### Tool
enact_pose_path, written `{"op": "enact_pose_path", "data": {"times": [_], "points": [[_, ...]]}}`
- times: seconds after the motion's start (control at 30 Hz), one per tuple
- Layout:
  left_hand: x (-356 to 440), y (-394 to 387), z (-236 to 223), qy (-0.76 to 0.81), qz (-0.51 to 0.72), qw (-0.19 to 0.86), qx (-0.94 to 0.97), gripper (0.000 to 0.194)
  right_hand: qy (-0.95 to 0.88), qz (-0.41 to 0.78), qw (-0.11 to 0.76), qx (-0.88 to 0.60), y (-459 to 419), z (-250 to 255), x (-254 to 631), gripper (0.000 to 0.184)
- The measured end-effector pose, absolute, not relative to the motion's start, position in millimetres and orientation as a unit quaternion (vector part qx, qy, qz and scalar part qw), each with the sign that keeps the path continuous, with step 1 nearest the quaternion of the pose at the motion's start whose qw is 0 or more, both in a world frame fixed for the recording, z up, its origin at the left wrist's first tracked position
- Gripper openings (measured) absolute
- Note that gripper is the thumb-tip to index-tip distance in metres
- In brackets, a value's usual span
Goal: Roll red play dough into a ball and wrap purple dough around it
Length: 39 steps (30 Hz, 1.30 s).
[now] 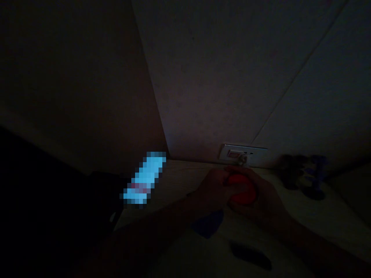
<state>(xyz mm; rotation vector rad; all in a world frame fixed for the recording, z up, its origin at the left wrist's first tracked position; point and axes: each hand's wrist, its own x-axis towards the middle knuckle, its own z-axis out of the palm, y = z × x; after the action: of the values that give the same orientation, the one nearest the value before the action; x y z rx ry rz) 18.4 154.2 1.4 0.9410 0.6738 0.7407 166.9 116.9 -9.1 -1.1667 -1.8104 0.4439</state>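
Cupping a round red light (245,191) between them, the left hand (216,188) and right hand (268,195) are both half curled and have hold of its sides, the left thumb crossing its face. They are near the back edge of the counter (174,183), just in front of the wall socket (257,155). The light's glowing face points up toward the wearer; being nearly round, its long axis cannot be told. A dark blue item (208,224) lies below the left wrist, a dark oblong item (251,255) nearer the wearer, and shadowy objects (314,175) toward the counter's right edge.
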Motion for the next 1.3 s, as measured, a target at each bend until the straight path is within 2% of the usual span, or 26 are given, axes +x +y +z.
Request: {"op": "enact_pose_path", "data": {"times": [0.2, 0.37, 0.57, 0.83, 1.0, 1.17, 1.3], "points": [[18.0, 152.7, -2.2, 0.318, 0.340, 0.779, 0.420, 0.033, -0.740, 0.186, 0.433, -0.480, 118.2, -14.9, 171.2, 0.066], [19.9, 153.6, -7.3, 0.313, 0.356, 0.767, 0.433, 0.036, -0.731, 0.191, 0.430, -0.494, 122.0, -10.1, 171.2, 0.050], [22.8, 156.6, -12.1, 0.314, 0.383, 0.762, 0.417, 0.043, -0.712, 0.158, 0.438, -0.525, 126.9, -5.9, 164.8, 0.039], [24.3, 158.8, -10.7, 0.326, 0.399, 0.768, 0.379, 0.044, -0.717, 0.139, 0.426, -0.534, 129.5, -9.4, 160.9, 0.041], [25.6, 157.9, -5.3, 0.299, 0.407, 0.780, 0.369, 0.040, -0.700, 0.136, 0.448, -0.540, 129.7, -9.6, 163.0, 0.038], [24.0, 157.6, -7.8, 0.291, 0.400, 0.772, 0.398, 0.041, -0.678, 0.123, 0.476, -0.547, 131.6, -10.8, 165.1, 0.047], [19.5, 157.7, -9.9, 0.329, 0.406, 0.746, 0.412, 0.042, -0.697, 0.172, 0.469, -0.515, 133.0, -11.8, 165.9, 0.051]]}}
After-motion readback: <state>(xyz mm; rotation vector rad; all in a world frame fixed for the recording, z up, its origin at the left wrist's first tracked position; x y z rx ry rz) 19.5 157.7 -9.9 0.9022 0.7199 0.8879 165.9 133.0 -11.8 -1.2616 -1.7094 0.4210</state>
